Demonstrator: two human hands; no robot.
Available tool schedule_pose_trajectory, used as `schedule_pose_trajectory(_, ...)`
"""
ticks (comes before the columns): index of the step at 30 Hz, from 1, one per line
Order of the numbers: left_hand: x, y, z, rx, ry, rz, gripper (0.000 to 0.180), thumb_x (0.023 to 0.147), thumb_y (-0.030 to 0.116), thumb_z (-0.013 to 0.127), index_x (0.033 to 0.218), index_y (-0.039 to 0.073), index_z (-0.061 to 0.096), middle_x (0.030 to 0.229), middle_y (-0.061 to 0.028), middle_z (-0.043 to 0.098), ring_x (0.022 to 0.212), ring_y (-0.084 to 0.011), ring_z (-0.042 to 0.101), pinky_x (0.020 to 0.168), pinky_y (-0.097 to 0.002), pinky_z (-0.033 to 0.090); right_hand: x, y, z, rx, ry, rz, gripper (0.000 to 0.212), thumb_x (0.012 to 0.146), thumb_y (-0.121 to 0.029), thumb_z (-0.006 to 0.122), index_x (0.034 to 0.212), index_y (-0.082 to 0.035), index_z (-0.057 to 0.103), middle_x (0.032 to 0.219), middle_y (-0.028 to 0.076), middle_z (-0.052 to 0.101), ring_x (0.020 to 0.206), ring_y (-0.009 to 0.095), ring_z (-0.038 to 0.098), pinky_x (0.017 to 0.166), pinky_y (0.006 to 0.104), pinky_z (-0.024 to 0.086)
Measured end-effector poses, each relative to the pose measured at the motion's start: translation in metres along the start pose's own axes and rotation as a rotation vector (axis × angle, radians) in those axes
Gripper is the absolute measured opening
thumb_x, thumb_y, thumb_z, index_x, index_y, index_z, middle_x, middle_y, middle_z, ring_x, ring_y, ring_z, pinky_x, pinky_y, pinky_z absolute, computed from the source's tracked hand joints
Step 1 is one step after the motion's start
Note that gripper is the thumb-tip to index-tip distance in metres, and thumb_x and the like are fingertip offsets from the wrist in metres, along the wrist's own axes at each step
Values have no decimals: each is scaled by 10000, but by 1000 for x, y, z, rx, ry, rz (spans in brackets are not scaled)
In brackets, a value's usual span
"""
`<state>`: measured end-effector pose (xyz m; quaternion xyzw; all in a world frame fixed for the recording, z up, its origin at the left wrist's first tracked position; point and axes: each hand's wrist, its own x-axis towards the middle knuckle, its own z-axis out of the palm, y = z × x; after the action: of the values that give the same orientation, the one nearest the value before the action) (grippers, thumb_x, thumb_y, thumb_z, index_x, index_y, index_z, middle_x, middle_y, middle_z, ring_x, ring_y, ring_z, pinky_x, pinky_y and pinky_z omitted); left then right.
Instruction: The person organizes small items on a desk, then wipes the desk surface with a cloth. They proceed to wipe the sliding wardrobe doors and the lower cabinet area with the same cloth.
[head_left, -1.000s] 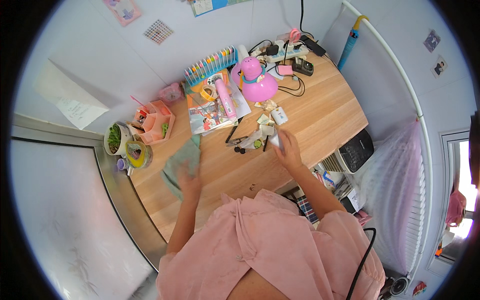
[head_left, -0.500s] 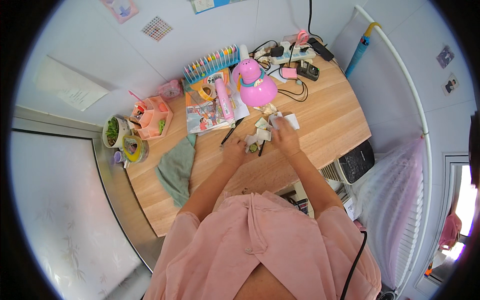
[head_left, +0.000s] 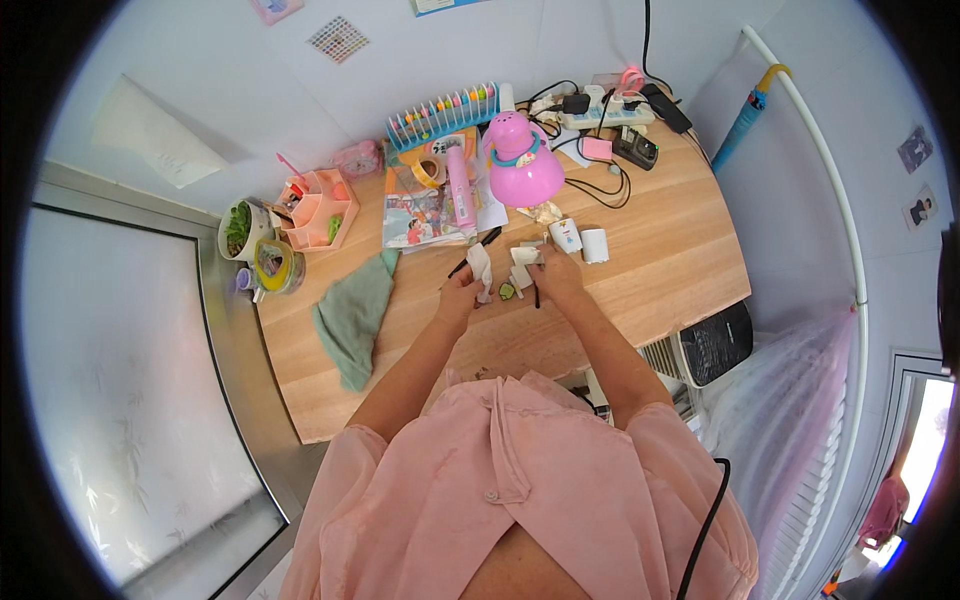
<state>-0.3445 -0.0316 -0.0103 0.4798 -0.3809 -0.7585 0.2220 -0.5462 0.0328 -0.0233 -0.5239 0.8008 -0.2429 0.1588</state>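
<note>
My left hand [head_left: 459,302] is closed on a crumpled white tissue [head_left: 480,266] that sticks up from its fingers. Close to its right, my right hand [head_left: 560,277] has its fingers closed at the edge of some small whitish pieces [head_left: 524,256]; it seems to pinch one, though the fingertips are partly hidden. Between the hands lies a small green object [head_left: 506,291]. Two small white cylinders, one with a printed picture [head_left: 565,236] and one plain [head_left: 594,246], stand just beyond my right hand. A black pen [head_left: 490,236] lies past the tissue.
A pink lamp [head_left: 526,178] stands behind the cylinders, beside books [head_left: 420,215] with a tape roll [head_left: 428,171] and pink tube [head_left: 460,190]. A green cloth [head_left: 355,315] lies left. Farther back are a pink organizer [head_left: 318,215], a blue rack [head_left: 440,122] and a power strip [head_left: 610,115] with cables.
My right hand has drawn back from the white cylinders to the small whitish pieces. My left hand, earlier low over the table, now holds up the tissue. The whole view has shifted slightly.
</note>
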Motion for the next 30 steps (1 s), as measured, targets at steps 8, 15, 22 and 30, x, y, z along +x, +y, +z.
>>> schedule_pose_trajectory(8,-13,16,10,-268,-128,-230,370,880,103,564,1239,115,477,1149,-62,569,1027,-243,581,824,-451,522,-8,-27,-13,462,-149,137,309,810,-151,646,1096,-42,610,959,186,649,885,337,638,762,411,510)
schedule_pose_trajectory(15,1,18,5,-387,-172,-212,351,842,242,706,1119,126,526,1030,-54,612,951,-228,620,798,-428,537,-18,-68,24,643,-103,-43,408,776,-64,680,1164,-38,557,926,145,622,798,242,621,712,346,504)
schedule_pose_trajectory(22,-6,17,-25,-609,72,-102,258,851,220,692,1062,156,557,930,-30,635,794,-175,622,618,-341,524,-23,-121,20,376,0,-293,502,792,-142,692,1250,-41,512,1117,187,586,939,304,608,788,382,508)
schedule_pose_trajectory(30,-38,120,-170,-126,578,88,325,782,237,746,1047,134,589,825,-12,626,651,-136,577,464,-293,441,-25,-126,24,584,-75,-206,340,838,-35,643,1169,-10,571,1174,134,540,829,199,624,708,287,530)
